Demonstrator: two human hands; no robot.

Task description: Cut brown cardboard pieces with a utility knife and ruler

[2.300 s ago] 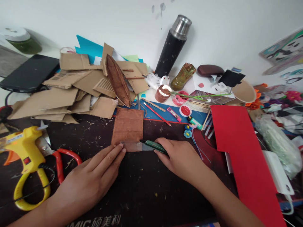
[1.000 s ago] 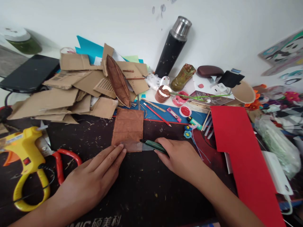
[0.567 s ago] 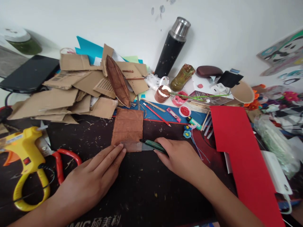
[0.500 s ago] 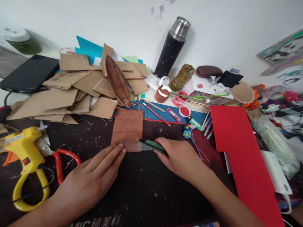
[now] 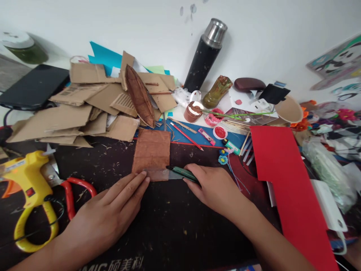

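A brown-painted piece of cardboard (image 5: 152, 148) lies flat on the dark mat. Across its near edge rests a clear ruler (image 5: 175, 176), which sticks out past the cardboard on the right. My left hand (image 5: 108, 210) lies flat with fingers stretched out, its fingertips pressing on the ruler and the cardboard's lower left corner. In my right hand (image 5: 216, 188) is a slim green utility knife (image 5: 183, 172), gripped between thumb and fingers. Its dark tip points left and meets the cardboard's right edge just above the ruler. How far the blade is out I cannot tell.
Left stand a yellow glue gun (image 5: 31, 180) and red-handled pliers (image 5: 70, 195). Cardboard scraps (image 5: 62, 118) and a brown boat-shaped piece (image 5: 139, 96) pile up behind. A black thermos (image 5: 203, 56), paint pots, a red pencil (image 5: 187, 136) and red card (image 5: 282, 169) lie beyond and right.
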